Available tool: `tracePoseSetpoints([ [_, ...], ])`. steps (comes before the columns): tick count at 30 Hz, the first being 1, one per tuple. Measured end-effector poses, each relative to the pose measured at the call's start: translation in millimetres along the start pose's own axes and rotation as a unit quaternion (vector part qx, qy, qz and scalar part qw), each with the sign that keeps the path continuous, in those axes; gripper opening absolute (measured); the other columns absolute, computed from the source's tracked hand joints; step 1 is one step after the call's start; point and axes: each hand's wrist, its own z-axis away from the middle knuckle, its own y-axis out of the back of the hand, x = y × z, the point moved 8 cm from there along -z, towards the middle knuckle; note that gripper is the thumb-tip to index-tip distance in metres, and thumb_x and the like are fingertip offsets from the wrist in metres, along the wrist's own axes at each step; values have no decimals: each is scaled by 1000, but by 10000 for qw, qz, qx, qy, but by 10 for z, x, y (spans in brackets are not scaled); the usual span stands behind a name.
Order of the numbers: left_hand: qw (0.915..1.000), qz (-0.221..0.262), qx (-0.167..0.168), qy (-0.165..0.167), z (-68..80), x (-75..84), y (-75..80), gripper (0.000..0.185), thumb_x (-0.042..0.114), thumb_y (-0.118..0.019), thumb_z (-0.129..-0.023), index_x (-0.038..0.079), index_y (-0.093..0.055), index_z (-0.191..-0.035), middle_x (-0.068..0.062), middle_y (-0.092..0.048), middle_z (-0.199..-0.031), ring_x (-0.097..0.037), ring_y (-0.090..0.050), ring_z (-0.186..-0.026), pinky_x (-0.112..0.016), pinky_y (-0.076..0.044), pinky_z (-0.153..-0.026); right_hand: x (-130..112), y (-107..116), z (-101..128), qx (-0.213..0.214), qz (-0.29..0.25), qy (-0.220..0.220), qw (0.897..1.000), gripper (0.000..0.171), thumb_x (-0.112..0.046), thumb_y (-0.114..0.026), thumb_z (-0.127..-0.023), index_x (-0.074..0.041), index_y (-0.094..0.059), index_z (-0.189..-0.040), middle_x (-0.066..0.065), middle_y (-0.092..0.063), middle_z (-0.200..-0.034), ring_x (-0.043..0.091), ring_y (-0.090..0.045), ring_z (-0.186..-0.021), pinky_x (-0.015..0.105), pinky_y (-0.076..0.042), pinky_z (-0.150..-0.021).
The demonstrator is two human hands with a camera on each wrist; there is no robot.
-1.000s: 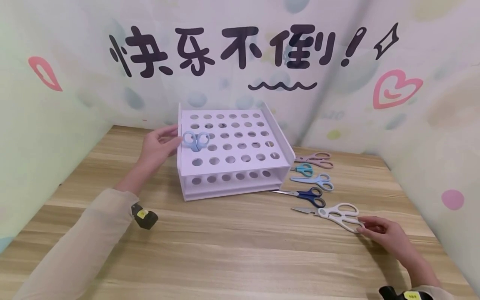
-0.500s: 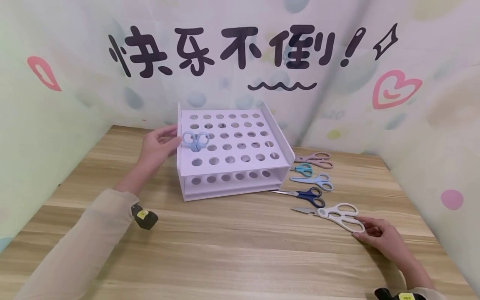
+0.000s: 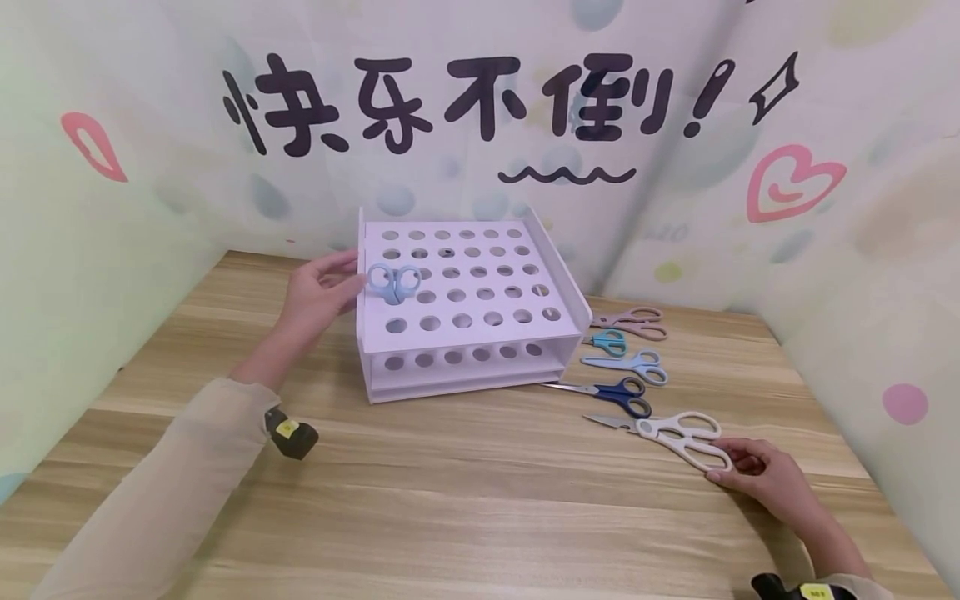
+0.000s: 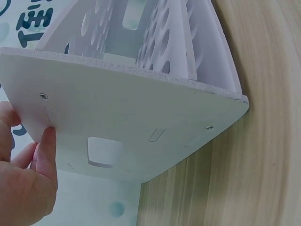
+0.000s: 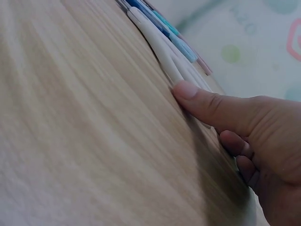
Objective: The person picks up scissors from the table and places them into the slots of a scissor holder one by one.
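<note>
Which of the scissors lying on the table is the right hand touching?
The white scissors, the largest pair and nearest the camera in the row. The right hand touches its handle loop; the navy, light blue, teal and pink pairs lie untouched beyond it.

1. Left arm (image 3: 157, 492): pale sleeve, enters at 7 o'clock and runs toward 1 o'clock; dark band with yellow tag at the wrist.
2. Left hand (image 3: 315, 293): upright, palm facing 3 o'clock, fingers straight and loosely spread. In the wrist view a fingertip (image 4: 47, 141) presses flat, the rest relaxed.
3. Right forearm: enters at 5 o'clock, bare to the wrist, dark band with yellow tag at the frame's edge.
4. Right hand (image 3: 765, 477): low, palm down, pointing toward 10 o'clock. In the wrist view the thumb (image 5: 207, 106) is extended, tip down; the other fingers curl loosely beneath.
</note>
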Motion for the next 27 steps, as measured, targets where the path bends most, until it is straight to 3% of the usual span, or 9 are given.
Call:
tracePoseSetpoints([
  [10,10000,26,-22,11,-8,-10,6,50,16,-61,-88,8,-44,-135,-13,-46,-127,-24,-51,-110,-21,-53,-78,-7,19,-11,-161,-217,-32,9996,39,-12,-80,-68,1,-62,-99,-5,-58,-82,-1,-50,-70,14,-44,-57],
  [18,10000,3,-18,32,-8,-9,6,51,17,-61,-88,8,-44,-135,-13,-46,-128,-24,-51,-110,-21,-53,-78,15,26,-37,-520,-371,-199,9978,42,-10,-79,-70,9,-59,-102,-4,-60,-80,0,-54,-68,16,-47,-56],
  [27,10000,-33,-32,66,-19,-22,11,51,18,-61,-88,10,-44,-136,-12,-46,-129,-25,-51,-112,-22,-53,-79,22,23,-67,-964,-1364,-223,9857,37,4,-71,-75,17,-52,-104,2,-62,-78,5,-58,-68,18,-52,-55],
])
